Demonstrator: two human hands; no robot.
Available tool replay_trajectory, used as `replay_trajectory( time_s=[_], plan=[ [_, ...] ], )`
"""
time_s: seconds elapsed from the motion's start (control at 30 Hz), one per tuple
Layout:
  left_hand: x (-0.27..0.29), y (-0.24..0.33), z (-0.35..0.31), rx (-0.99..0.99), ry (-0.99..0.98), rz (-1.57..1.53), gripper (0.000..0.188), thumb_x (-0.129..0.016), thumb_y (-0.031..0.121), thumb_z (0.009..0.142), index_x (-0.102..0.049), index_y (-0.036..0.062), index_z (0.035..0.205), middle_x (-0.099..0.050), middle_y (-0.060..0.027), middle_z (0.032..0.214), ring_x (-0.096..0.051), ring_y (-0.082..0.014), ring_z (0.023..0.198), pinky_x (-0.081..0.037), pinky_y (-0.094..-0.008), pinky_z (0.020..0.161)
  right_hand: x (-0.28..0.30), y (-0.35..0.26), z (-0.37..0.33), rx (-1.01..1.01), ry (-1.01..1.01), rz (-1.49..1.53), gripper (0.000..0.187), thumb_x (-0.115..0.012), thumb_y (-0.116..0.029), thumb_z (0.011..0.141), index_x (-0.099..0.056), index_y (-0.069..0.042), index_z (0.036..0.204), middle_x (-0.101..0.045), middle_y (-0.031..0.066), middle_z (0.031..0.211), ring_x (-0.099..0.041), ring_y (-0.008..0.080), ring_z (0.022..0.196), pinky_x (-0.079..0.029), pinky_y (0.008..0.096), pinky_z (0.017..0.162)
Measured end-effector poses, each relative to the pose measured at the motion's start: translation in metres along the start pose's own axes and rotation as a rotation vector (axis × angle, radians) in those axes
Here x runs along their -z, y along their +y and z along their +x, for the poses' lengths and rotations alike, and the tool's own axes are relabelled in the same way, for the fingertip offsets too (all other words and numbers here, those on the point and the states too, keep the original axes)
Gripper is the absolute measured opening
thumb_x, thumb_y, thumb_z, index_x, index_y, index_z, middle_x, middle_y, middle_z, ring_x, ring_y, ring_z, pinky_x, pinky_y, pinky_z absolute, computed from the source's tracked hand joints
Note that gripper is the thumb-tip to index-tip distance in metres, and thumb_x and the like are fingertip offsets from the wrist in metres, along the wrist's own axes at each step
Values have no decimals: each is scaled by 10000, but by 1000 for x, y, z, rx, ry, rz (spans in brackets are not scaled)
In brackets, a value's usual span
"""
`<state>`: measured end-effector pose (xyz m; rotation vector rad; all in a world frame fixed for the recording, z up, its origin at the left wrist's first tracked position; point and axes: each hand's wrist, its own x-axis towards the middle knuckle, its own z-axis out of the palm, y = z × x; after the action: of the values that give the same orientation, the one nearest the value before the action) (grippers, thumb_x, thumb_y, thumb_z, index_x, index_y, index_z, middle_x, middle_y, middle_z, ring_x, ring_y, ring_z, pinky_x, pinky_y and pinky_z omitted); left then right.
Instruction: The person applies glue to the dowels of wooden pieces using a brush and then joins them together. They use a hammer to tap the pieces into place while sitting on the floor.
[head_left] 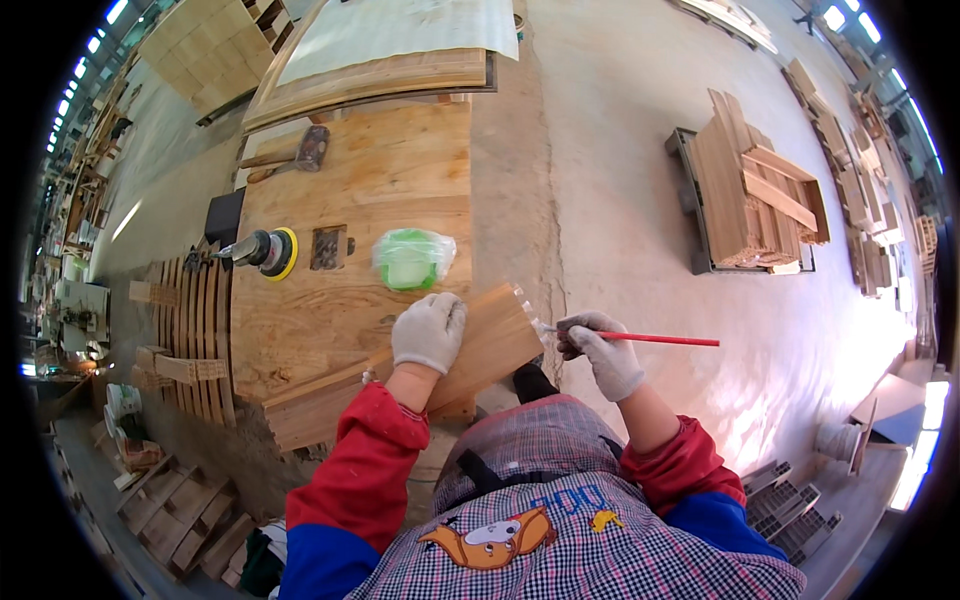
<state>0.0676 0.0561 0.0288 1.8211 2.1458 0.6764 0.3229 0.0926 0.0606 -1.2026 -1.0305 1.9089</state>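
Apron (590, 545) nearest, left hand (430, 334) touches board (492, 346), right hand (604, 356) holds red tool (668, 341).

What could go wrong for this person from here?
The wooden board juts past the workbench's edge, so it might tip or slide if the left hand at it shifts. The right hand has a red-handled brush at the board's end, where white material shows; some might drip onto the floor.
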Motion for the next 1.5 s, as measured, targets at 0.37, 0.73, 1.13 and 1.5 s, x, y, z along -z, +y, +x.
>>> replay_trajectory(
  time_s=[0.37, 0.73, 1.13, 1.5],
  plan=[
    [3, 1, 0, 24, -35, -3, 174, -567, 262, 886, -646, 107, 878, -652, -114, 846, -624, -332, 804, -494, -437, 702, -7, -8, 27, 22, -58, -76, 192, -555, -106, 921, -614, 23, 1051, -632, 69, 863, -602, 133, 782, -517, 277, 688],
    [5, 5, -1, 8, -19, -27, 169, -571, 242, 875, -655, 96, 872, -655, -106, 849, -625, -322, 801, -500, -423, 702, -7, -14, 50, 45, -21, 26, 191, -550, -113, 923, -606, 6, 1062, -619, 63, 869, -606, 132, 718, -516, 266, 654],
    [12, 24, -3, -316, 86, 119, 312, -628, 265, 815, -639, 102, 1081, -605, -115, 1096, -565, -308, 1044, -410, -481, 963, 12, -8, 67, 109, 8, -23, 186, -587, -140, 907, -529, -38, 1052, -576, 48, 817, -585, 130, 685, -493, 260, 589],
    [-9, 57, -7, -299, -81, 189, 482, -667, 287, 753, -598, 182, 1218, -518, -108, 1222, -473, -323, 1156, -308, -583, 1025, 17, -11, 94, 60, -151, 225, 344, -508, -310, 952, -553, -36, 1154, -621, 77, 902, -587, 143, 734, -478, 259, 595]
  ],
)
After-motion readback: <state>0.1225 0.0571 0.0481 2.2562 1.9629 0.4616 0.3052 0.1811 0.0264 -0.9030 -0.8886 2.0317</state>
